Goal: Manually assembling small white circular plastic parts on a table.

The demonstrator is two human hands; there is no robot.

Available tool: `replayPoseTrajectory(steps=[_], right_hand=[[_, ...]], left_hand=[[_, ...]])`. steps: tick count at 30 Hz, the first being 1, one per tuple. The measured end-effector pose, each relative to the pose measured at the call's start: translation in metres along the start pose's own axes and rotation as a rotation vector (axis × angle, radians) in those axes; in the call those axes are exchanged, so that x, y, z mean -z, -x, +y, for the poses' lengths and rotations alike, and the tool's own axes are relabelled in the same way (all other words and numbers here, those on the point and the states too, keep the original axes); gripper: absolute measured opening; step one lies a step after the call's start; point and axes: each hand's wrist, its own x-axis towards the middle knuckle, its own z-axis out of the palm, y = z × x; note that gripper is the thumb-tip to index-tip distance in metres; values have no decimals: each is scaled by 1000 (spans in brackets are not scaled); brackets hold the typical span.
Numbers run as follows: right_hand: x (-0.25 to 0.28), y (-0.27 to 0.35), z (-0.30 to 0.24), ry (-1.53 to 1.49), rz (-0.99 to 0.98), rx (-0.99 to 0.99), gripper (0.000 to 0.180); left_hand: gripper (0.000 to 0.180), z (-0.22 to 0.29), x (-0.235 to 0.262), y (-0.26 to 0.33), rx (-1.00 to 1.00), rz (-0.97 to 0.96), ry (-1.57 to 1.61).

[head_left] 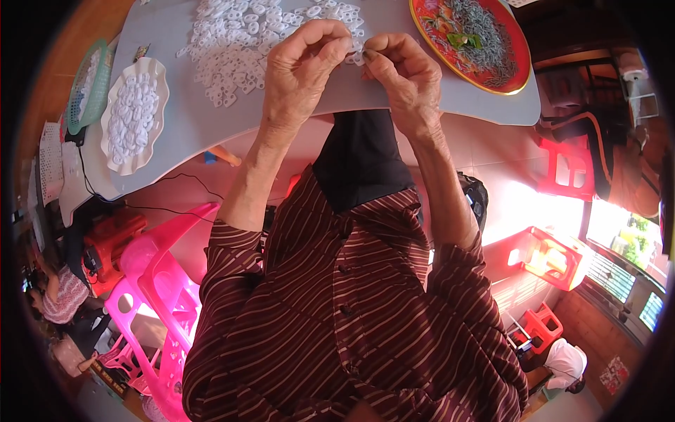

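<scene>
While both hands meet at the near edge of a grey table, the risk is dropping the tiny white piece pinched between them: it sits right over the table's edge, so a slip of the fingertips would likely send it to the floor. A careless wrist could also, I judge, sweep loose bits off the heap of small white plastic pieces lying just behind the hands.

Left hand is curled nearly closed, thumb and forefinger pressed on the white piece. Right hand is likewise closed, its fingertips touching the same piece from the other side. What exactly the piece is, I cannot tell.

Nearby sit a white scalloped dish filled with similar pieces and a red round tray.
</scene>
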Motion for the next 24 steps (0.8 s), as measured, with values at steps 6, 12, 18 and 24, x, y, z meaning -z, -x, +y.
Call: replayPoseTrajectory(steps=[6,12,18,24], right_hand=[[-2,1,0,7,1,-5,13],[-3,1,0,24,19,4,12],[-4,2,0,63,43,1,12],[-4,2,-1,80,51,7,11]], left_hand=[[11,-2,-2,-2,-8,69,44],[12,-5,-4,-1,136,100,281],[14,-6,-4,0,163,52,306],[13,-5,-4,1,135,43,247]])
